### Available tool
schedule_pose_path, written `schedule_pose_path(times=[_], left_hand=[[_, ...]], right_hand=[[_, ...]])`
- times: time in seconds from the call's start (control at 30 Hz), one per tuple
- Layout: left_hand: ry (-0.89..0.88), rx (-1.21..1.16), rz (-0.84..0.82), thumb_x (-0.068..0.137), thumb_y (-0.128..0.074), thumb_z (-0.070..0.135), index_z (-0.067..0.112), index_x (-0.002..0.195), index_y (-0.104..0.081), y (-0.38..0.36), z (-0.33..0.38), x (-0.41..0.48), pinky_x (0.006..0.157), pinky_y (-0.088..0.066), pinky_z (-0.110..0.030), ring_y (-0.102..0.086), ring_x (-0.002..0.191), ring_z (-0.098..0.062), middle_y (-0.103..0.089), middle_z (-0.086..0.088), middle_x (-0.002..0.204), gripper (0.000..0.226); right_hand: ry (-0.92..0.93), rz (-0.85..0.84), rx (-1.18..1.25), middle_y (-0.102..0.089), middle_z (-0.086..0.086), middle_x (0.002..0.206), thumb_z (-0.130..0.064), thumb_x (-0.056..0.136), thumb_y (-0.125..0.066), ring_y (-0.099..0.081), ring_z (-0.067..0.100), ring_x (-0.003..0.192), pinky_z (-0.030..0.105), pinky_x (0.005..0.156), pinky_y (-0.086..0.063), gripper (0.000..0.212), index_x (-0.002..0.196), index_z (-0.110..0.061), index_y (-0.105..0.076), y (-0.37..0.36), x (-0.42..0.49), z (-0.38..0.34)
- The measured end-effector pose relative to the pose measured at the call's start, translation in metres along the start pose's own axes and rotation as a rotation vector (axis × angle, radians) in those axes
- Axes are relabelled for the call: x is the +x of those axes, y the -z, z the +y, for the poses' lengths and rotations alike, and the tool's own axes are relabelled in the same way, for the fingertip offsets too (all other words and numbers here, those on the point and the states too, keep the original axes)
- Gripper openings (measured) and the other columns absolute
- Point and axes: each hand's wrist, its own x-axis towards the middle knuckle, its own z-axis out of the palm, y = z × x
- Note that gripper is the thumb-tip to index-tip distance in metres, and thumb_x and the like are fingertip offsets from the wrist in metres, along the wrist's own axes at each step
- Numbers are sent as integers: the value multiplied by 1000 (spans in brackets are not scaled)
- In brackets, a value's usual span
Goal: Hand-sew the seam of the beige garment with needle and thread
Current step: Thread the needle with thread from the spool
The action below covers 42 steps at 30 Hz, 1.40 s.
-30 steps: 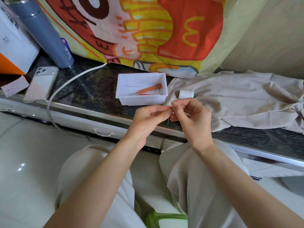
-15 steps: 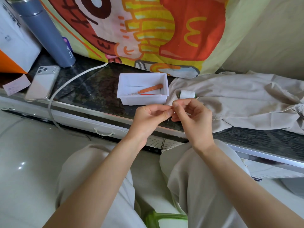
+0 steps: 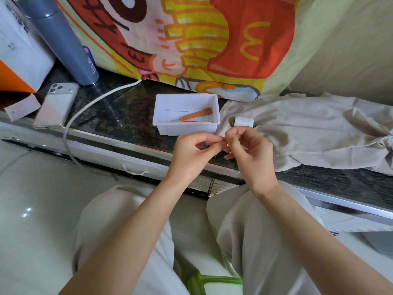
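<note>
Dark speckled stone counter (image 3: 127, 116) ahead; my left hand (image 3: 191, 154) and right hand (image 3: 251, 154) both pinch the thin steel needle (image 3: 216, 155), tip towards six o'clock; crumpled beige cloth garment (image 3: 308, 128) lies at three o'clock, nearer the right

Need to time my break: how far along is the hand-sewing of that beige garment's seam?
Done: kit is out, a white thread spool on the crumpled beige garment, an orange-handled tool in the white plastic tray. In hand: left hand and right hand pinch a thin needle together, apparently threading it; the thread is too fine to see. Left: all the stitching; the garment lies untouched.
</note>
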Motion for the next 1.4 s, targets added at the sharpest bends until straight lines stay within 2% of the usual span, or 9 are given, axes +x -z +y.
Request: schedule_pose_path(times=[0.1, 0.17, 0.43, 0.53, 0.73, 0.93, 1.1, 1.2, 1.4], left_hand=[[28, -102, -33, 86, -67, 10, 15, 95, -71, 0, 5, 0, 80, -51, -19, -66, 85, -3, -72, 2, 89, 11], [39, -162, -22, 87, -65, 7, 15, 93, -68, 0, 7, 0, 77, -48, -13, -65, 84, 0, -70, 3, 90, 11], [7, -101, -2, 89, -62, 8, 12, 86, -69, 2, 3, 0, 81, -50, -16, -66, 82, -2, -72, 2, 84, 9], [3, -70, -1, 90, -60, 7, 15, 81, -66, 1, 3, 2, 75, -47, -11, -62, 75, 3, -67, 7, 77, 14], [-14, 29, -12, 95, -54, 11, 12, 86, -64, 0, -1, 3, 79, -46, -20, -58, 80, -4, -63, 6, 80, 14], [53, -77, 41, 97, -48, 12, 5, 99, -62, 3, 8, 4, 63, -40, -3, -59, 70, 13, -65, 14, 85, 15], [66, -88, -24, 94, -56, 16, 16, 90, -65, 2, 10, -2, 65, -41, -4, -59, 71, 10, -66, 12, 79, 10], [66, -68, -27, 92, -59, 14, 17, 85, -67, 2, 8, -2, 75, -47, -12, -60, 75, 6, -67, 14, 73, 11], [36, 33, -25, 93, -57, 16, 23, 81, -65, 2, 5, 1, 83, -47, -21, -60, 82, 0, -66, 10, 80, 16]], right_hand=[[7, -14, 3, -58, -2, 71, -7, 93, -55, -56, 13, 70, 16, 57, -49, 19, 80, -19, -61, 1, 0, 0], [4, -28, -4, -58, -3, 71, -6, 93, -55, -56, 14, 70, 16, 57, -48, 20, 79, -20, -60, 0, 0, 0], [-2, -35, -24, -60, -18, 65, -10, 93, -58, -56, 8, 64, 15, 56, -49, 19, 78, -23, -60, -2, -1, 0], [-12, -38, -31, -60, -17, 66, -10, 92, -58, -55, 8, 65, 15, 55, -49, 19, 78, -22, -61, -2, -1, 0], [-38, -56, -59, -59, -8, 73, -12, 92, -58, -55, 13, 70, 15, 54, -48, 16, 80, -22, -61, -3, 0, 1], [-48, -42, -64, -57, -7, 71, -14, 93, -57, -55, 6, 64, 16, 53, -49, 18, 78, -25, -59, -2, 2, 3], [-43, -48, -59, -59, -14, 67, -14, 93, -57, -55, 4, 62, 16, 53, -49, 18, 79, -24, -60, -2, 2, 3], [-40, -67, -62, -62, -18, 67, -13, 93, -56, -56, 3, 63, 15, 53, -48, 18, 80, -24, -60, -2, 2, 3], [-52, -83, -64, -62, -13, 71, -11, 93, -56, -55, 3, 63, 16, 54, -49, 14, 83, -19, -61, -2, 1, 3]])
